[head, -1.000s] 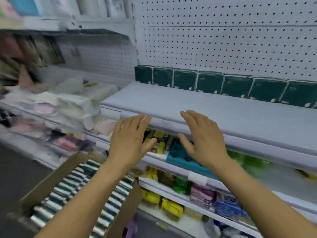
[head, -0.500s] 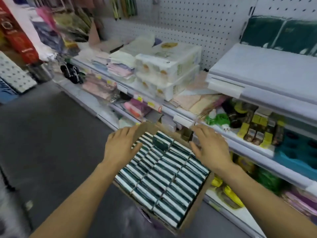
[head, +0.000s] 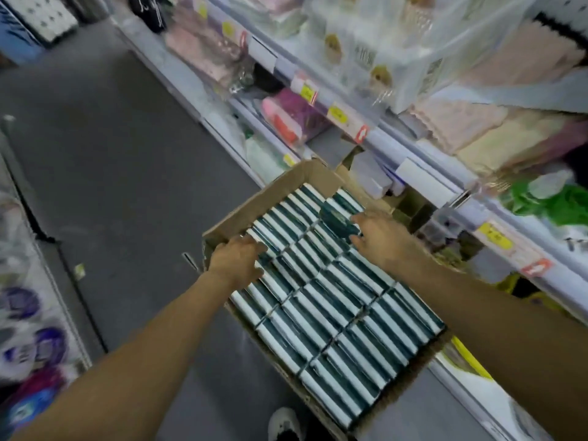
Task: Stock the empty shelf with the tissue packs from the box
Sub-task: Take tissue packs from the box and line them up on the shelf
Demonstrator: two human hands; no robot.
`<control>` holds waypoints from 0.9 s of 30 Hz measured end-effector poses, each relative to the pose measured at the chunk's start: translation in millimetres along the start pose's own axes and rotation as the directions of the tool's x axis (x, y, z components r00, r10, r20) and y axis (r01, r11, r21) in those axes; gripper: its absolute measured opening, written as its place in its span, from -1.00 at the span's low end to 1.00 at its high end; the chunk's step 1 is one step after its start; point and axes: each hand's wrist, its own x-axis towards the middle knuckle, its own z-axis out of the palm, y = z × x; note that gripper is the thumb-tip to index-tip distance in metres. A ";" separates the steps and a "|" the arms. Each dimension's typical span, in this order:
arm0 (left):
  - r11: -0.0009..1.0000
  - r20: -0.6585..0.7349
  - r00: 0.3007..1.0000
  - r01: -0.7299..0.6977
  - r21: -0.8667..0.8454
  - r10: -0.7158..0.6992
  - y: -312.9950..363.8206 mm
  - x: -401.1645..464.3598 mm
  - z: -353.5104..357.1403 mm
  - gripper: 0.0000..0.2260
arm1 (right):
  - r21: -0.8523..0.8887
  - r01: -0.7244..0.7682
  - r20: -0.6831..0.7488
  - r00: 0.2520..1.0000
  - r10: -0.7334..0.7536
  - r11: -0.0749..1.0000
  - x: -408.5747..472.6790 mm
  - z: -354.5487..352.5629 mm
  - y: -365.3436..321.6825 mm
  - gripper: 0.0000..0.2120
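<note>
The open cardboard box (head: 286, 183) stands in the aisle below me, packed with rows of dark green and white tissue packs (head: 337, 313). My left hand (head: 237, 261) is at the box's left side, fingers curled down into a row of packs and gripping one there; the fingertips are hidden. My right hand (head: 378, 237) is at the far right part of the box. It pinches a dark green pack (head: 335, 218) that sits tilted up out of its row. The shelf being stocked is out of view.
Stocked shelves with price tags (head: 337, 114) run along the right, close against the box. Grey floor (head: 111, 154) lies to the left, with another display (head: 28, 313) at the far left. My shoe (head: 284, 423) shows beside the box's near corner.
My view has dropped from the shelf to the box. Both hands came down from hovering open over the packs and curled onto them; one pack at the right hand is lifted askew.
</note>
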 end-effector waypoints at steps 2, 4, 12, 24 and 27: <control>0.999 0.066 0.998 0.011 0.045 -0.014 -5.3 13.3 5.4 -0.47 | -0.031 0.019 0.033 0.999 -0.018 0.999 19.4 15.2 2.6 -0.66; 0.998 0.137 0.991 -0.015 0.065 0.006 -9.5 23.3 12.2 -0.43 | -0.100 0.026 0.051 0.998 -0.021 0.995 34.3 29.7 5.9 -0.67; 0.989 0.217 0.973 -0.051 -0.141 0.081 -12.0 51.2 30.2 -0.48 | -0.312 -0.070 0.094 0.990 0.105 0.948 67.2 54.5 1.0 -0.43; 0.930 -0.171 0.985 -0.093 -0.355 0.034 -6.2 29.7 18.2 -0.73 | 0.369 -0.165 -0.127 0.966 0.226 0.915 40.9 46.8 15.8 -0.76; 0.730 -0.213 0.964 -0.032 -0.682 -0.157 4.9 6.2 -4.6 -0.74 | 0.812 -0.191 -0.041 0.924 0.381 0.552 23.8 18.9 2.6 -0.76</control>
